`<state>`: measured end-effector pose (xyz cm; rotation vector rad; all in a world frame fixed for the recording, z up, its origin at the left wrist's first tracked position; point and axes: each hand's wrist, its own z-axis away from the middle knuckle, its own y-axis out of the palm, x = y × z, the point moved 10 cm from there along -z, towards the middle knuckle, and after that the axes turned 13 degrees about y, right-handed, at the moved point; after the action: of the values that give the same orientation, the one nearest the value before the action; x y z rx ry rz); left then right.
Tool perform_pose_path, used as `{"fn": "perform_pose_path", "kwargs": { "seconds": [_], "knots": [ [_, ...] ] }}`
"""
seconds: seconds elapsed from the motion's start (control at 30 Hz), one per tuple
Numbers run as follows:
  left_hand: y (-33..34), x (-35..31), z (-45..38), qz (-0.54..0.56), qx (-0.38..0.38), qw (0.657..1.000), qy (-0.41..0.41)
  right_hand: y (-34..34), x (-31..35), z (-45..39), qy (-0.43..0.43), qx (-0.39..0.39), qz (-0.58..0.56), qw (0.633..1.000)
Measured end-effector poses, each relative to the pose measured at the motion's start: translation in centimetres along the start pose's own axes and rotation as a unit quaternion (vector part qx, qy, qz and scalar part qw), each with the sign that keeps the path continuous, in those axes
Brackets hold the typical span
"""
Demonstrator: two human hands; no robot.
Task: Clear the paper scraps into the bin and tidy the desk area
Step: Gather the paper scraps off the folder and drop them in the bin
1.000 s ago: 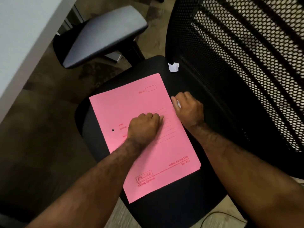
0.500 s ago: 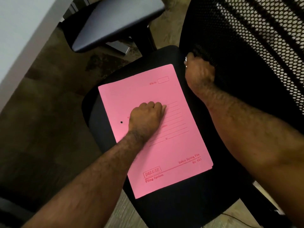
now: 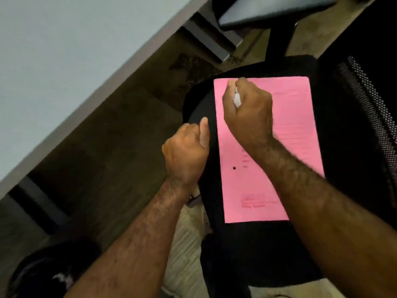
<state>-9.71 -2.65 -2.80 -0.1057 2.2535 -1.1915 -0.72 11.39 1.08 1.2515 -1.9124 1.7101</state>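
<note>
Now the right hand [image 3: 249, 112] is gripping crumpled white paper scraps [image 3: 237, 99] in a closed fist above the flat pink card folder [image 3: 285, 117] lying on the black padded chair seat [image 3: 257, 250]. Left of it, the left hand [image 3: 185, 151] is curling into a loose fist, holding nothing visible.

Dim, warm indoor light; the floor [image 3: 111, 147] and chair seat [image 3: 253, 250] sink into deep shadow. Motion blur softens everything, smearing the print on the bright pink folder [image 3: 285, 151]. Wide-angle bending skews the edges.
</note>
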Motion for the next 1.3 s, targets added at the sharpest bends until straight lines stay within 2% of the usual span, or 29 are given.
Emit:
{"fn": "perform_pose_path", "kwargs": {
  "seconds": [0.17,0.3,0.4,0.53,0.63,0.7,0.83,0.97,1.03,1.1,1.13,1.2,1.3],
  "knots": [
    [-10.2,8.8,8.4,-0.035,-0.060,0.990,-0.126,7.5,8.8,12.6,-0.040,0.179,-0.058,0.981],
    [-17.3,15.5,19.3,-0.127,-0.032,0.967,-0.217,14.0,13.9,25.0,-0.063,0.295,-0.087,0.949],
    [-21.8,20.7,29.1,-0.149,-0.017,0.938,-0.311,18.2,17.4,35.1,-0.074,0.367,-0.071,0.924],
    [-28.4,26.3,41.4,-0.195,-0.041,0.879,-0.433,22.3,21.9,46.8,-0.085,0.415,-0.072,0.903],
    [-31.9,29.5,48.9,-0.215,-0.052,0.849,-0.480,25.3,23.9,54.1,-0.067,0.466,-0.094,0.877],
    [-33.2,31.5,53.0,-0.211,-0.053,0.837,-0.502,27.4,24.8,58.5,-0.069,0.493,-0.096,0.862],
    [-35.3,35.5,58.0,-0.248,-0.073,0.826,-0.502,31.5,26.4,65.1,-0.100,0.494,-0.126,0.855],
    [-36.0,40.2,61.2,-0.245,-0.130,0.814,-0.510,36.8,27.0,70.3,-0.126,0.516,-0.115,0.839],
    [-34.2,43.1,62.6,-0.218,-0.097,0.819,-0.522,40.6,26.1,73.5,-0.136,0.576,-0.064,0.803],
    [-30.8,46.3,65.1,-0.168,0.006,0.803,-0.572,44.2,23.6,76.9,-0.118,0.658,0.037,0.743],
    [-29.3,47.2,66.5,-0.148,0.060,0.788,-0.594,45.3,22.4,77.8,-0.116,0.669,0.080,0.730],
    [-27.5,47.7,67.7,-0.133,0.129,0.788,-0.587,45.9,20.8,78.1,-0.139,0.656,0.140,0.729],
    [-27.5,46.2,66.4,-0.159,0.149,0.816,-0.535,44.0,21.2,77.1,-0.221,0.630,0.154,0.729]
  ]
}}
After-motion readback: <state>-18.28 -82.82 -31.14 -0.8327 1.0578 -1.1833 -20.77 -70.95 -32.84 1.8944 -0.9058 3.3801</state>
